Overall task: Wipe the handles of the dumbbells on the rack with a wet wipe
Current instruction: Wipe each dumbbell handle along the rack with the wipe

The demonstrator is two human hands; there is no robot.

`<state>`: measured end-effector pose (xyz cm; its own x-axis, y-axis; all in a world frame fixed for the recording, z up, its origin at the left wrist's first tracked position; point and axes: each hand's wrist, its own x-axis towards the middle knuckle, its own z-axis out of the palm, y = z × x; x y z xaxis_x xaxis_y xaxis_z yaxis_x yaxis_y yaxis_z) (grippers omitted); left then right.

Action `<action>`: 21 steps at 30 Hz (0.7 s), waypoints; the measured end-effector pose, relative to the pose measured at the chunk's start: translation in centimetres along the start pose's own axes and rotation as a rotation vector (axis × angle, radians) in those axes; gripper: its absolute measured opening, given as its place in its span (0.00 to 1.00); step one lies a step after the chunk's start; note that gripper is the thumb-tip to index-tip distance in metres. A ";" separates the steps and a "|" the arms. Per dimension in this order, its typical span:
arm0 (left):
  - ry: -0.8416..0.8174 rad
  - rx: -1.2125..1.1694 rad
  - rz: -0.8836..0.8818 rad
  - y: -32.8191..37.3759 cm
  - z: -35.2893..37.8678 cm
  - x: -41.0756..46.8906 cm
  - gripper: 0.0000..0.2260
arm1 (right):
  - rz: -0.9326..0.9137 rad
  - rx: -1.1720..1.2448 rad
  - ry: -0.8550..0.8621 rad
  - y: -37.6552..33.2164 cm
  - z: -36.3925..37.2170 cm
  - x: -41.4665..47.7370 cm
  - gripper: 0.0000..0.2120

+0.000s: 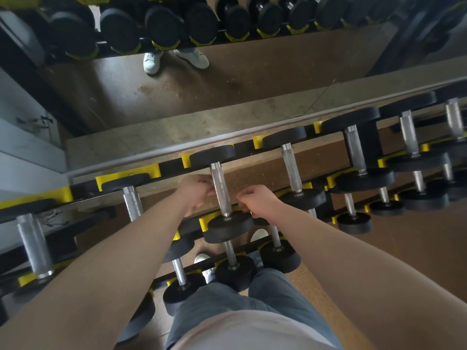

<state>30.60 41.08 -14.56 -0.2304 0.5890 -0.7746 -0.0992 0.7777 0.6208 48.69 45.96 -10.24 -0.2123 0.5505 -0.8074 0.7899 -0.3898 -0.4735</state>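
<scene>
Bare forearms point(101, 269); pale pinkish-white shirt point(252, 332); grey-blue trousers point(227, 306); white shoes point(259, 234).

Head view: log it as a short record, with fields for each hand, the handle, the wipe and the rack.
handle: knurled metal, centre dumbbell, upper tier
left hand: fingers at handle's left side; grip unclear
right hand: curled, just right of handle; contact unclear
wet wipe: not visible
rack: black, yellow cradles, upper and lower tiers

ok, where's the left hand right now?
Head view, centre frame: the left hand is at the left side of a steel dumbbell handle on the upper row of the rack, with the right hand just across that handle on its right.
</scene>
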 end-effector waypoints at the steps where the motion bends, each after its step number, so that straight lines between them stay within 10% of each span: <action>1: -0.049 0.121 -0.020 -0.5 0.3 -0.8 0.11 | -0.001 -0.012 0.006 0.0 0.2 0.0 0.06; 7: -0.140 0.371 -0.113 -2.7 0.8 -1.6 0.12 | -0.004 -0.039 0.016 0.0 0.4 -0.3 0.06; 21: 0.037 -0.053 -0.045 -1.0 -0.8 -1.5 0.13 | -0.042 -0.008 -0.027 -0.7 -0.2 -0.9 0.08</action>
<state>30.32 39.21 -13.90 -0.2604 0.5443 -0.7975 -0.1614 0.7898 0.5917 48.43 45.89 -9.04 -0.2605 0.5461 -0.7962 0.7846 -0.3608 -0.5042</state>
